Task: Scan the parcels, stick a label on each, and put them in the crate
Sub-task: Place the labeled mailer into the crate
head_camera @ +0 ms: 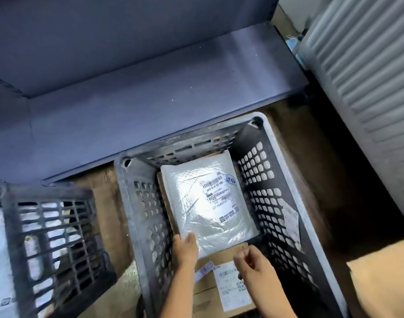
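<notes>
Grey perforated crate stands on a brown floor, its far end under the edge of a blue-grey metal shelf. White parcel lies flat inside the crate on top of a cardboard box, printed label and blue sticker facing up. Left hand grips the parcel's near left corner, fingers curled over the edge. Right hand hovers over the box's own label, fingers curled with thumb against them; motion blur, cannot tell whether it holds anything. A darker second crate sits to the left with pale bags showing through. Ribbed grey shutter stands at right.
</notes>
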`<state>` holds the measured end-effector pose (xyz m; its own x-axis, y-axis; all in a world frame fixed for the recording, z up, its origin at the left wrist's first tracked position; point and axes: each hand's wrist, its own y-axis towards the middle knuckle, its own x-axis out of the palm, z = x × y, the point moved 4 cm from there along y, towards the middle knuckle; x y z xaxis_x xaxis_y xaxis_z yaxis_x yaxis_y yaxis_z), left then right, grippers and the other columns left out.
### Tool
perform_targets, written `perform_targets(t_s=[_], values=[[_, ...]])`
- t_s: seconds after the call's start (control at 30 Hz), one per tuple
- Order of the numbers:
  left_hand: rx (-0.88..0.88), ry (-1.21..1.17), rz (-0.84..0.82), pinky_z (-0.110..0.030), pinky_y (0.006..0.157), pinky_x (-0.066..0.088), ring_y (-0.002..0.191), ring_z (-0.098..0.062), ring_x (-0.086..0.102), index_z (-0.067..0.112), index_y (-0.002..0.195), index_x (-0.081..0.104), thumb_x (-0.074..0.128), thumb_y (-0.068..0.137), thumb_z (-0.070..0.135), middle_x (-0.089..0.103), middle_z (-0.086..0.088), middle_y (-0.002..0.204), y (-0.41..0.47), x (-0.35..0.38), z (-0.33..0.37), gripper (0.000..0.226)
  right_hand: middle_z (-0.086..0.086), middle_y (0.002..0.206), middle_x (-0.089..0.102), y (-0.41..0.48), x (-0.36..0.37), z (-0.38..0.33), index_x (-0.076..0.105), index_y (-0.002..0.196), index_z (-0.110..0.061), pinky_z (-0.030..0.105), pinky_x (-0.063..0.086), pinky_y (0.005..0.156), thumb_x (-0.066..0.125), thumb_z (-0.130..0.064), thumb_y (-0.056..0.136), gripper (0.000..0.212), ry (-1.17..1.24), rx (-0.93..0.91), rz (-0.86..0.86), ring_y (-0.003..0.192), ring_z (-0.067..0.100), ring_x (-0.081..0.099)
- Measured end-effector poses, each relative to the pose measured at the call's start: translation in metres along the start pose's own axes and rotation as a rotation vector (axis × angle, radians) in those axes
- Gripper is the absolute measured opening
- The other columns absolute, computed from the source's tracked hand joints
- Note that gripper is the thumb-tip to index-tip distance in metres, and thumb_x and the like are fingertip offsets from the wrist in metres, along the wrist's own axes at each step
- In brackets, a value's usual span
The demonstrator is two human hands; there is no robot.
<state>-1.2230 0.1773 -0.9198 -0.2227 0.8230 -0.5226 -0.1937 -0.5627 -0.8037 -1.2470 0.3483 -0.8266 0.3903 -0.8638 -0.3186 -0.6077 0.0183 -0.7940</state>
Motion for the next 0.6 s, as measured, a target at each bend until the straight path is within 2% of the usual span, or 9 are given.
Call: perform_targets(t_s=[0.13, 0.3, 0.4, 0.5, 0.6], values=[[-0.005, -0.012, 0.055, -0.041, 0.095, 0.043, 0.116, -0.039, 0.052, 0.0, 0.13, 0.045, 0.051, 0.094, 0.019, 0.053, -0.021, 0.13, -0.01, -0.011, 0.004, 0.042, -0.006, 0.063, 0.051, -0.009, -0.003, -0.012, 0.052, 0.079, -0.007, 0.02, 0.041, 0.062, 0.056, -0.02, 0.09, 0.017, 0.0, -0.052, -0.006, 0.061, 0.008, 0.048], [0.083, -0.016, -0.038, -0.035, 0.09, 0.045, 0.106, -0.03, 0.056, 0.009, 0.119, 0.052, 0.048, 0.094, 0.021, 0.059, -0.011, 0.118, -0.041, -0.031, 0.013, 0.029, -0.004, 0.067, 0.052, -0.029, 0.001, -0.037, 0.053, 0.078, -0.01, 0.023, 0.041, 0.061, 0.056, -0.018, 0.092, 0.016, 0.011, -0.061, -0.04, 0.063, 0.012, 0.049], [0.075, -0.041, -0.138, -0.028, 0.081, 0.043, 0.095, -0.022, 0.056, 0.014, 0.11, 0.056, 0.046, 0.095, 0.019, 0.061, -0.005, 0.109, -0.065, -0.051, 0.018, 0.019, -0.002, 0.067, 0.051, -0.052, 0.004, -0.06, 0.052, 0.076, -0.011, 0.024, 0.039, 0.061, 0.055, -0.015, 0.092, 0.017, -0.02, -0.086, -0.066, 0.064, 0.013, 0.048], [0.073, -0.111, -0.183, -0.03, 0.077, 0.05, 0.083, -0.021, 0.061, 0.02, 0.094, 0.058, 0.046, 0.095, 0.018, 0.065, -0.006, 0.101, -0.092, -0.083, 0.025, 0.012, 0.0, 0.068, 0.052, -0.079, 0.01, -0.09, 0.051, 0.076, -0.012, 0.032, 0.041, 0.065, 0.054, -0.015, 0.092, 0.016, -0.094, -0.132, -0.098, 0.065, 0.016, 0.048], [0.098, -0.098, -0.158, -0.023, 0.064, 0.041, 0.077, -0.014, 0.055, 0.022, 0.095, 0.056, 0.044, 0.096, 0.019, 0.062, 0.002, 0.093, -0.123, -0.137, 0.037, 0.012, -0.003, 0.07, 0.057, -0.113, 0.021, -0.127, 0.052, 0.077, -0.016, 0.034, 0.044, 0.068, 0.054, -0.02, 0.091, 0.015, -0.188, -0.177, -0.132, 0.07, 0.02, 0.054]])
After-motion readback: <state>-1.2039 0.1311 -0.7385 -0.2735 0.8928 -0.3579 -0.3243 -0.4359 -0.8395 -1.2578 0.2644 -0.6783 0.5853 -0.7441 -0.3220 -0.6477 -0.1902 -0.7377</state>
